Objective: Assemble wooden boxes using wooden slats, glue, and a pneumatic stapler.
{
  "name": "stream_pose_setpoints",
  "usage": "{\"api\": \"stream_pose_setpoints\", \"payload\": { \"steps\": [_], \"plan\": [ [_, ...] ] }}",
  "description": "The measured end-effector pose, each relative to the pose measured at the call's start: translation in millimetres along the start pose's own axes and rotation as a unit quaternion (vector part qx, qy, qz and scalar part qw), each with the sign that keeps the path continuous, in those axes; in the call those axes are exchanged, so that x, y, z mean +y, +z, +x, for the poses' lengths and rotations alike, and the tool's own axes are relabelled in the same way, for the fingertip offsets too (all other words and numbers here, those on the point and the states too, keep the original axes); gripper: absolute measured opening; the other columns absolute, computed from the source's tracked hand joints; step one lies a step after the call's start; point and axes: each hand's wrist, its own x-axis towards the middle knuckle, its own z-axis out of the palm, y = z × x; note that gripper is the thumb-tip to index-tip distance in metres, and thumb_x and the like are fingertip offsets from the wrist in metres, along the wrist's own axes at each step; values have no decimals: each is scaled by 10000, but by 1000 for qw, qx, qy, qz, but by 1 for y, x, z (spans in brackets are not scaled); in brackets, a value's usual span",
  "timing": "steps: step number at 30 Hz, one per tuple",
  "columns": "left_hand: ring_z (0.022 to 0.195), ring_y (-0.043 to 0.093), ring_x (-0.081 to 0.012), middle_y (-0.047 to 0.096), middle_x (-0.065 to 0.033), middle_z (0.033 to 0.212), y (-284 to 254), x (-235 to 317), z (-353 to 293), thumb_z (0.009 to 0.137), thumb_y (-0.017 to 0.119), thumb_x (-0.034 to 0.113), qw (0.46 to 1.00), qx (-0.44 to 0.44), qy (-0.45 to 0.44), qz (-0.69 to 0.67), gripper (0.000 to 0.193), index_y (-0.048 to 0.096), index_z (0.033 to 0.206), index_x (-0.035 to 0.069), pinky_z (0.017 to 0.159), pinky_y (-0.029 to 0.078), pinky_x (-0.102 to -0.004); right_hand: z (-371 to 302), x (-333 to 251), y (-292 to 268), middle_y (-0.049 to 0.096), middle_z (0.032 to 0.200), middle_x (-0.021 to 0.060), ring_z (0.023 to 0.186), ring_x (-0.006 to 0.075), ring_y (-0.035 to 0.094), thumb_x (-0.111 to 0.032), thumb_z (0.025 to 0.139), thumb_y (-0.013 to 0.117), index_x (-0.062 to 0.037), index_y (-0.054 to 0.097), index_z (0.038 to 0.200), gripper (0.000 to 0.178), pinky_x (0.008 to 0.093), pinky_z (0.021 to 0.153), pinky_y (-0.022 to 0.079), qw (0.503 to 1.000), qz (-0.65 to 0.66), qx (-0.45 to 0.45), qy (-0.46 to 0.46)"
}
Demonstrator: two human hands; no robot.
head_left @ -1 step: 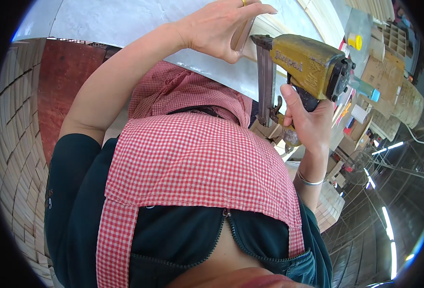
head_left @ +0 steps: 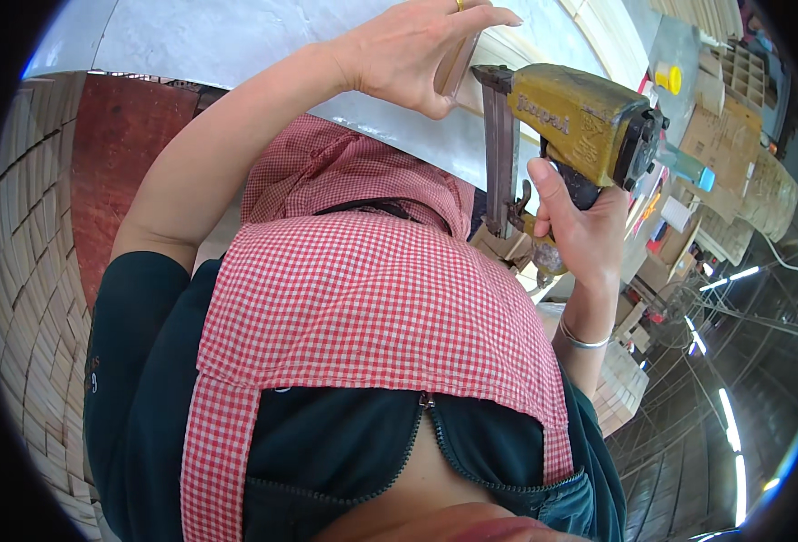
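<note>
My right hand (head_left: 589,226) is wrapped round the handle of a worn yellow nail gun (head_left: 575,113), with its thumb up along the grip. The gun's long grey magazine (head_left: 500,149) points down toward my apron, and its nose is beside a wooden piece (head_left: 457,70) on the worktable. Bent over that piece is my left hand (head_left: 408,56), thumb on the near side and fingers on the far side, gripping it. Most of the piece is hidden by the hand and cut off by the upper edge. Pale wooden strips (head_left: 516,68) lie just beyond the gun's nose.
The grey worktable (head_left: 236,36) spans the top. At right are a yellow round container (head_left: 667,78), a bottle with a blue cap (head_left: 688,168), cardboard boxes (head_left: 720,144) and a divided wooden tray (head_left: 744,77). Stacked wood (head_left: 28,298) and a dark red panel (head_left: 128,163) stand at left.
</note>
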Motion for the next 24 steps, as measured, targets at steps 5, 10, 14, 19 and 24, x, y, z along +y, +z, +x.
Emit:
{"api": "stream_pose_setpoints", "payload": {
  "steps": [5, 10, 14, 19, 24],
  "plan": [
    [1034, 541, -381, 523, -221, 1205, -1, 0, 0, 598, 760, 250, 1000, -9, -13, -15, 982, 350, 1452, -10, 945, 443, -435, 3, 1, 1, 659, 717, 43, 442, 76, 491, -156, 872, 822, 55, 656, 1098, 351, 200, 395, 357, 1000, 6, 10, -17],
    [1030, 539, -375, 522, -222, 1201, -1, -1, 1, 592, 750, 233, 1000, -2, -2, -3, 980, 348, 1453, -8, 951, 443, -431, 7, -5, -1, 659, 713, 43, 441, 76, 491, -160, 869, 825, 59, 657, 1094, 355, 198, 398, 363, 1000, -8, 0, -13],
    [1110, 530, -374, 526, -212, 1263, -6, 3, 3, 642, 756, 262, 1000, -17, -14, -18, 922, 379, 1435, -17, 985, 439, -448, 10, -10, -5, 597, 590, 20, 418, 81, 497, -217, 904, 796, 33, 677, 967, 283, 203, 404, 402, 997, -59, -20, -49],
    [1142, 567, -294, 557, -147, 1312, -10, 12, -8, 657, 866, 282, 994, -32, -100, 38, 1005, 390, 1520, 89, 1085, 444, -455, 15, -14, -13, 652, 696, 43, 427, 79, 495, -153, 868, 821, 59, 652, 1104, 359, 202, 389, 371, 995, -90, -34, 4],
    [1120, 613, -319, 601, -160, 1225, -6, 0, -23, 713, 807, 295, 992, 75, -106, -9, 771, 515, 1371, 18, 979, 508, -430, 13, -11, -21, 650, 695, 42, 424, 77, 492, -171, 873, 819, 55, 658, 1086, 350, 202, 390, 365, 999, -13, 3, -34]
  ]
}}
